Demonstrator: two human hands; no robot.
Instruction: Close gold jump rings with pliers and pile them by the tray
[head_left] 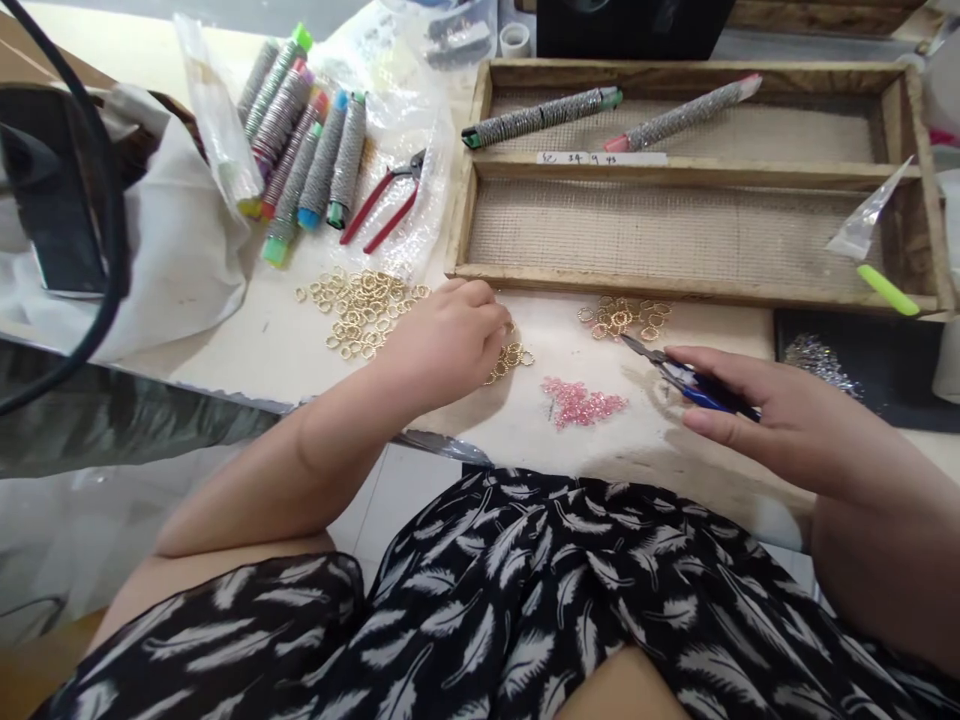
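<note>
My left hand [457, 335] is closed over the small gold rings [511, 358] at the middle of the table; its fingertips are bent down and what they pinch is hidden. A larger pile of gold rings [364, 305] lies to its left. In my right hand [765, 410] are blue-handled pliers [705, 388], their tips pointing left near a third group of gold rings [621, 317]. Between the hands lies a heap of pink beads [581, 402].
A two-part wooden tray [675, 292] with mesh spans the back right, holding two wire-wrapped sticks [540, 118]. Several more wrapped sticks [285, 130] and red-handled cutters [384, 205] lie back left. A dark mat [911, 365] with silvery pieces sits far right. A black cable [112, 230] hangs left.
</note>
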